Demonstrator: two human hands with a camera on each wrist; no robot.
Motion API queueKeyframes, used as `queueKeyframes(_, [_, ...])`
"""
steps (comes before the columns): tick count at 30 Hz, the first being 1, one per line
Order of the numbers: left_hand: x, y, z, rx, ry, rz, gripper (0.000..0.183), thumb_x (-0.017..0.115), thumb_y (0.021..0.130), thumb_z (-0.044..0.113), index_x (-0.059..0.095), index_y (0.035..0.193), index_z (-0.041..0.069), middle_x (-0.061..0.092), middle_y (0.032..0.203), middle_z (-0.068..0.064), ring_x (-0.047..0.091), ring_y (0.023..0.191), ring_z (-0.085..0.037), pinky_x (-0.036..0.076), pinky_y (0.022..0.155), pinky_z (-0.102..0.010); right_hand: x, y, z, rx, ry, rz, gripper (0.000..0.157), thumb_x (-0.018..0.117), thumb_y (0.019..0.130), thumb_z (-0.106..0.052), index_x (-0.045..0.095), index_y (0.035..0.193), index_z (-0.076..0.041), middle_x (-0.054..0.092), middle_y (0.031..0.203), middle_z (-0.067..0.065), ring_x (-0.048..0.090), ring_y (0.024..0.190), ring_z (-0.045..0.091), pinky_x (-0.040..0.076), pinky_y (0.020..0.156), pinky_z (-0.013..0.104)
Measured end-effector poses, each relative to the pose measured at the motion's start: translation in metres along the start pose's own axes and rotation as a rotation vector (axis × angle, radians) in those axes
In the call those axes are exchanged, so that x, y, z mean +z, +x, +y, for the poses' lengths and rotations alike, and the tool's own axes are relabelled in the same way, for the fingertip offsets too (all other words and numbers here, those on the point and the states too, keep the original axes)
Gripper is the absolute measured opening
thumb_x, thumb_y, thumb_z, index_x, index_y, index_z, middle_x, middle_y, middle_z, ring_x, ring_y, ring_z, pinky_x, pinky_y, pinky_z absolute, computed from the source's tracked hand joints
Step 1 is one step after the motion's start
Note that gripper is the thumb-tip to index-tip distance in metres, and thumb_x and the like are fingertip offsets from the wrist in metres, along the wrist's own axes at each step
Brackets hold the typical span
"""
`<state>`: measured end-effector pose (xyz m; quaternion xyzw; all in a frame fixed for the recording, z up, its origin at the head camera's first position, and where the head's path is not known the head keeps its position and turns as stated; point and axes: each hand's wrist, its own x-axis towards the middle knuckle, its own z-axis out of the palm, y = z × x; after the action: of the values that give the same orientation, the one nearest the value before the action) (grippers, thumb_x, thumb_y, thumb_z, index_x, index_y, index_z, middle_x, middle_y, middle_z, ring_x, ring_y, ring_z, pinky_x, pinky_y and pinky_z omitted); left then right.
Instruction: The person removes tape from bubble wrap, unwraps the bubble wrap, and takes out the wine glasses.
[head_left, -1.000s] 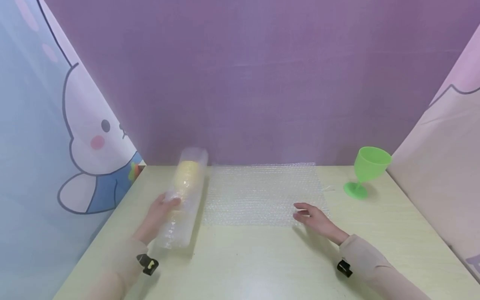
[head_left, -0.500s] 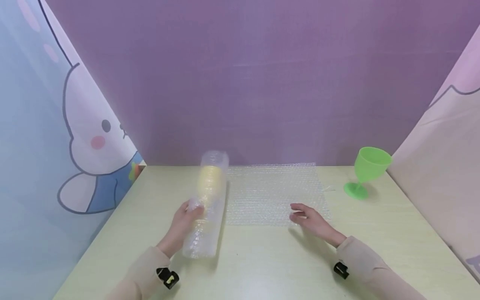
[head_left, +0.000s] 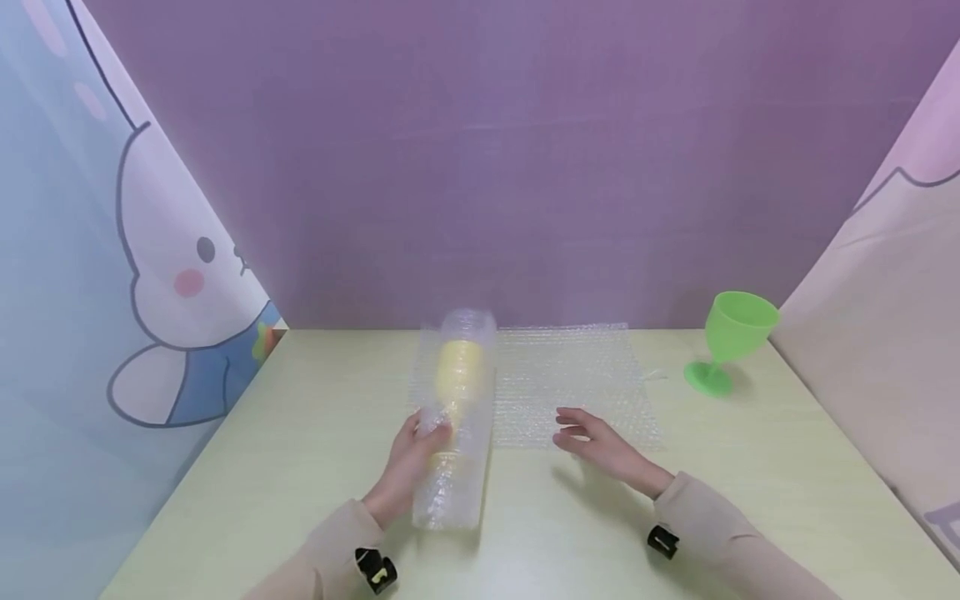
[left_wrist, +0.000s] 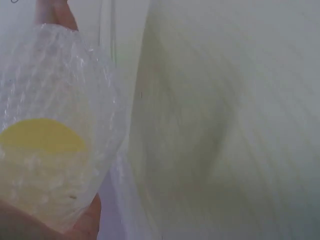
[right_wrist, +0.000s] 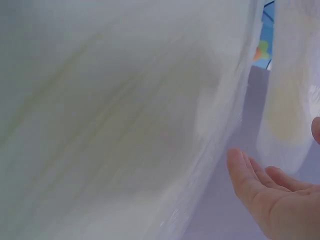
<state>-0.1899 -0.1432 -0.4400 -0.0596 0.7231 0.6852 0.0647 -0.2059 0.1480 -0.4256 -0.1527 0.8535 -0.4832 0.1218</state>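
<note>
My left hand [head_left: 411, 462] grips a roll of bubble wrap [head_left: 480, 417] around its lower middle, thumb on top. Through the clear film a yellow goblet-shaped thing [head_left: 459, 371] shows, and its yellow disc [left_wrist: 42, 135] appears in the left wrist view. The roll is held over a flat sheet of bubble wrap [head_left: 566, 383], hiding part of it. My right hand [head_left: 603, 446], fingers relaxed and holding nothing, hovers by the sheet's front right part. In the right wrist view that hand [right_wrist: 280, 202] has the roll [right_wrist: 287, 115] beyond it.
A green plastic goblet [head_left: 738, 329] stands upright at the back right of the pale wooden table [head_left: 555, 542]. Behind the table hangs a purple cloth [head_left: 487, 167]. Printed curtains stand on the left and right sides.
My left hand has carried the wrapped roll rightward from the table's left side to over the sheet. The right hand has drifted slightly left. The green goblet has stayed put.
</note>
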Motion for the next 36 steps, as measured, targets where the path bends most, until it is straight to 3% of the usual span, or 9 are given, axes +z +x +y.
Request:
queueKeyframes(5, [0.018, -0.002, -0.003, -0.006, -0.015, -0.003, 0.083, 0.060, 0.085, 0.040, 0.016, 0.144, 0.002, 0.026, 0.145, -0.026, 0.032, 0.129, -0.044, 0.025, 0.106, -0.058, 0.010, -0.001, -0.009, 0.034, 0.085, -0.047, 0.066, 0.053, 0.092, -0.031, 0.025, 0.141, 0.003, 0.038, 0.140, 0.023, 0.042, 0.124, 0.036, 0.041, 0.098, 0.048])
queueKeyframes(9, [0.033, -0.006, -0.004, -0.006, -0.025, 0.002, 0.083, 0.060, 0.085, 0.040, 0.016, 0.144, 0.003, 0.026, 0.145, -0.027, 0.030, 0.130, -0.044, 0.025, 0.106, -0.058, 0.021, 0.000, -0.015, 0.074, 0.178, -0.094, 0.075, 0.052, 0.092, -0.035, 0.014, 0.145, 0.000, 0.026, 0.146, 0.023, 0.035, 0.129, 0.038, 0.036, 0.103, 0.050])
queueKeyframes(13, [0.047, -0.010, -0.004, 0.005, -0.039, -0.018, 0.080, 0.060, 0.086, 0.039, 0.018, 0.144, 0.003, 0.034, 0.142, -0.024, 0.037, 0.127, -0.041, 0.029, 0.105, -0.056, 0.030, 0.001, -0.021, 0.112, 0.286, -0.104, 0.081, 0.053, 0.091, -0.035, 0.005, 0.146, 0.001, 0.016, 0.148, 0.028, 0.035, 0.127, 0.043, 0.039, 0.101, 0.049])
queueKeyframes(16, [0.057, -0.013, -0.005, 0.008, -0.070, -0.050, 0.077, 0.059, 0.086, 0.037, 0.019, 0.144, 0.005, 0.041, 0.137, -0.020, 0.047, 0.119, -0.036, 0.038, 0.100, -0.051, 0.034, 0.003, -0.023, 0.149, 0.335, -0.070, 0.083, 0.055, 0.090, -0.035, 0.005, 0.145, 0.001, 0.018, 0.146, 0.030, 0.040, 0.123, 0.044, 0.044, 0.097, 0.046])
queueKeyframes(20, [0.067, -0.015, -0.007, 0.016, -0.098, -0.082, 0.077, 0.059, 0.086, 0.037, 0.018, 0.144, 0.006, 0.046, 0.132, -0.017, 0.054, 0.109, -0.026, 0.046, 0.093, -0.044, 0.037, 0.002, -0.024, 0.171, 0.359, -0.031, 0.086, 0.058, 0.088, -0.036, 0.005, 0.145, 0.002, 0.020, 0.146, 0.030, 0.040, 0.124, 0.043, 0.045, 0.096, 0.046])
queueKeyframes(25, [0.078, -0.017, -0.010, 0.037, -0.138, -0.110, 0.073, 0.058, 0.087, 0.034, 0.019, 0.143, 0.007, 0.048, 0.129, -0.016, 0.056, 0.104, -0.023, 0.049, 0.088, -0.041, 0.034, -0.005, -0.023, 0.134, 0.369, -0.041, 0.085, 0.057, 0.088, -0.035, 0.005, 0.145, 0.000, 0.024, 0.145, 0.028, 0.039, 0.126, 0.040, 0.041, 0.098, 0.049])
queueKeyframes(36, [0.097, -0.025, -0.015, 0.038, -0.117, -0.140, 0.069, 0.055, 0.089, 0.031, 0.020, 0.141, 0.003, 0.044, 0.133, -0.015, 0.048, 0.117, -0.030, 0.036, 0.102, -0.050, 0.026, -0.017, -0.016, 0.190, 0.358, -0.011, 0.084, 0.059, 0.088, -0.032, 0.007, 0.144, 0.005, 0.026, 0.143, 0.030, 0.036, 0.126, 0.044, 0.043, 0.096, 0.049])
